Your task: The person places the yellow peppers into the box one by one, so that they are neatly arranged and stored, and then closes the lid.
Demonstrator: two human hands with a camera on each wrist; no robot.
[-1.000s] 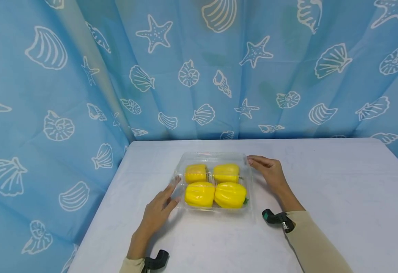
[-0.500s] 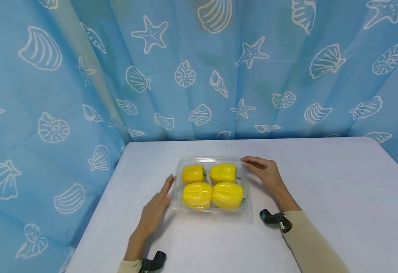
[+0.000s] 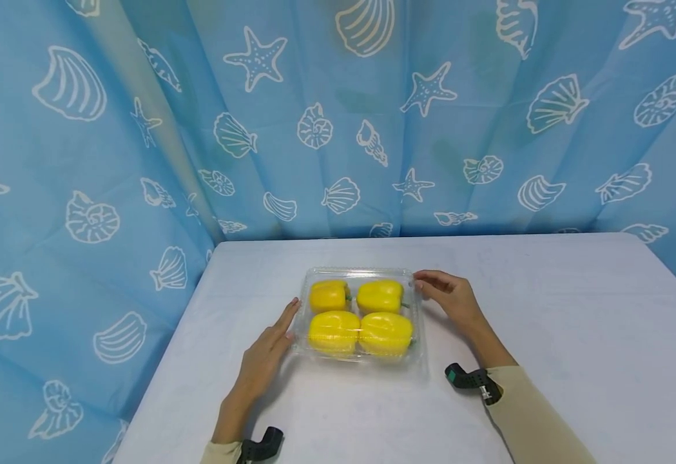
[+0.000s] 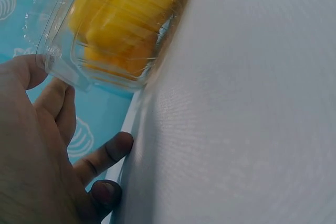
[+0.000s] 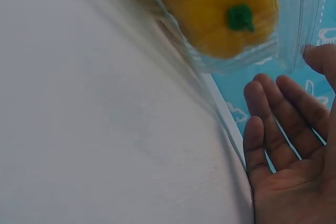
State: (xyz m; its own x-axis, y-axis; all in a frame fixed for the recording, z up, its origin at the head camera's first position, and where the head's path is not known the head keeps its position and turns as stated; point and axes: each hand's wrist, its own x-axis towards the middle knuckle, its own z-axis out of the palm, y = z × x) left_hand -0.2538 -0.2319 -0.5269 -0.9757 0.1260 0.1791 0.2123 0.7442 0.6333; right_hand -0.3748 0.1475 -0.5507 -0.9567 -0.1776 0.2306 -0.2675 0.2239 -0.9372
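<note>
A clear plastic clamshell container (image 3: 361, 273) with several yellow bell peppers (image 3: 334, 332) inside lies on the table, its lid down over them. My left hand (image 3: 265, 361) is at the container's left side, fingers extended. In the left wrist view, the left thumb and finger (image 4: 52, 98) meet the container's rim. The right hand (image 3: 453, 299) is at the far right corner, fingertips right at the edge. In the right wrist view, one digit of the right hand (image 5: 289, 129) reaches the rim while the other fingers stay extended below it. A green stem (image 5: 241, 18) shows through the plastic.
A white cloth-covered table (image 3: 575, 322) extends around the container. Behind it and to the left hangs a blue curtain (image 3: 291, 161) with white shell and starfish prints. Dark wrist mounts (image 3: 473, 383) are strapped near both sleeves.
The clear lid has come down over the peppers. My left fingers have drawn back from over the left edge to the side. The right hand stays at the far right corner.
</note>
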